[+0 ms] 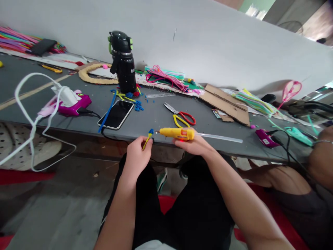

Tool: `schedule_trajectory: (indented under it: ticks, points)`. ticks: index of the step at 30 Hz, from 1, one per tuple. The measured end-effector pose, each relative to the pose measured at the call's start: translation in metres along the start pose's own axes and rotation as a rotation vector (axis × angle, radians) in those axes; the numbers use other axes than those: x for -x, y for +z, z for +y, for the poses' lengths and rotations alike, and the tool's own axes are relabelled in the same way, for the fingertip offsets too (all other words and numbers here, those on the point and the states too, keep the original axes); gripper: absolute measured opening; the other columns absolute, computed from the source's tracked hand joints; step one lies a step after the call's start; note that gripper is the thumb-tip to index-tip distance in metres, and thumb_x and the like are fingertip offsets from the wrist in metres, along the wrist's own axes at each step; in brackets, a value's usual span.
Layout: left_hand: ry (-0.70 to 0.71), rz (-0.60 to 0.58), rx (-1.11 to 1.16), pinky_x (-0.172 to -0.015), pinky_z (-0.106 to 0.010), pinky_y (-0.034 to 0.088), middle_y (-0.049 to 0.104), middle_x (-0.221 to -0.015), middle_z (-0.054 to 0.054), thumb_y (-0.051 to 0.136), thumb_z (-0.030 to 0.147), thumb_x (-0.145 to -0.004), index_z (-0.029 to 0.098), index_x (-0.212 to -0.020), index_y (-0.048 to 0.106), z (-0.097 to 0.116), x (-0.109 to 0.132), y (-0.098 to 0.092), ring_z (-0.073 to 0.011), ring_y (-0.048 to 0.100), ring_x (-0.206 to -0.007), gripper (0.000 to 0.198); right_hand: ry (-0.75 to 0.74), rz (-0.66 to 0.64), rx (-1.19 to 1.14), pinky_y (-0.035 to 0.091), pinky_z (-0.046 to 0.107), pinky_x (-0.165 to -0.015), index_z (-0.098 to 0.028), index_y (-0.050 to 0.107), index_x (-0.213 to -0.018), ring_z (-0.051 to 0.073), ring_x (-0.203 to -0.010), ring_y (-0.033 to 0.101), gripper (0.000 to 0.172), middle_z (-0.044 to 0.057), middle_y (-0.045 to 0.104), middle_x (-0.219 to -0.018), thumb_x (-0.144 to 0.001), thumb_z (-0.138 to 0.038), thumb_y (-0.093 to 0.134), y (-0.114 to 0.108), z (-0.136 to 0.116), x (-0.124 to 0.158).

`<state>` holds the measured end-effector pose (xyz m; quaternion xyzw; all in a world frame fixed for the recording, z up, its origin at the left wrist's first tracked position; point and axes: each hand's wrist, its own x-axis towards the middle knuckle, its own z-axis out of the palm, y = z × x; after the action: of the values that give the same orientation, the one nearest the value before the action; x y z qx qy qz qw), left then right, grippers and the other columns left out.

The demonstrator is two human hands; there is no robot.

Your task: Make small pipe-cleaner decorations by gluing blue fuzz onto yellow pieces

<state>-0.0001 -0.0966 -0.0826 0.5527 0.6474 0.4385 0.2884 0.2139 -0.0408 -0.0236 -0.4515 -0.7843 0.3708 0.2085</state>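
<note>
My left hand [142, 149] pinches a short yellow pipe-cleaner stem [147, 141] tipped with a small blue tuft [151, 131]. Wrapped in my right hand [194, 144] is a yellow hot glue gun [175, 133], its nozzle pointing left, close to the blue tuft; I cannot tell whether they touch. A red light glows on the gun, and a clear glue stick [220, 138] sticks out of its back. Beyond the gun lie scissors [179, 114] with one red and one yellow handle. A phone [116, 114] rests left of them, a blue pipe cleaner [108, 111] across it.
A black bottle [125, 67] stands behind the phone, near blue and yellow scraps [138, 105]. Purple power adapters [75, 104] with cables sit at the left and right. Cardboard [225, 104] and pipe-cleaner bundles [166, 78] line the wall. Another person's arm [324, 149] is at the right.
</note>
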Motion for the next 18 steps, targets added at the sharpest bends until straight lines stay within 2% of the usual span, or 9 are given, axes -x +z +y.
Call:
schedule_trajectory:
  ticks: [4, 8, 18]
  points:
    - [-0.019, -0.008, -0.006, -0.065, -0.028, 0.04, 0.07, -0.079, -0.005, 0.056, 0.041, -0.09, 0.018, -0.088, 0.068, 0.0, 0.0, -0.001, -0.0191, 0.06, -0.068, 0.026, -0.07, 0.021, 0.135, 0.036, 0.026, -0.054, -0.02, 0.051, -0.067, 0.012, -0.056, 0.047, 0.011, -0.001, 0.053, -0.062, -0.073, -0.023, 0.059, 0.012, -0.003, -0.008]
    - [-0.029, -0.011, -0.004, -0.067, -0.029, 0.041, 0.071, -0.082, -0.005, 0.056, 0.04, -0.09, 0.017, -0.088, 0.068, -0.001, -0.001, -0.002, -0.0197, 0.061, -0.071, 0.026, -0.068, 0.032, 0.127, 0.034, 0.025, -0.054, -0.02, 0.051, -0.069, 0.012, -0.057, 0.048, 0.007, -0.002, 0.054, -0.063, -0.073, -0.022, 0.057, 0.013, 0.0, -0.01]
    - [-0.041, -0.023, 0.046, -0.069, -0.03, 0.042, 0.072, -0.084, -0.006, 0.057, 0.042, -0.089, 0.018, -0.09, 0.069, -0.002, -0.001, -0.003, -0.0213, 0.062, -0.075, 0.027, -0.092, 0.02, 0.182, 0.028, 0.026, -0.053, -0.02, 0.045, -0.065, 0.01, -0.053, 0.042, 0.015, -0.003, 0.047, -0.059, -0.073, -0.023, 0.057, 0.015, 0.001, -0.011]
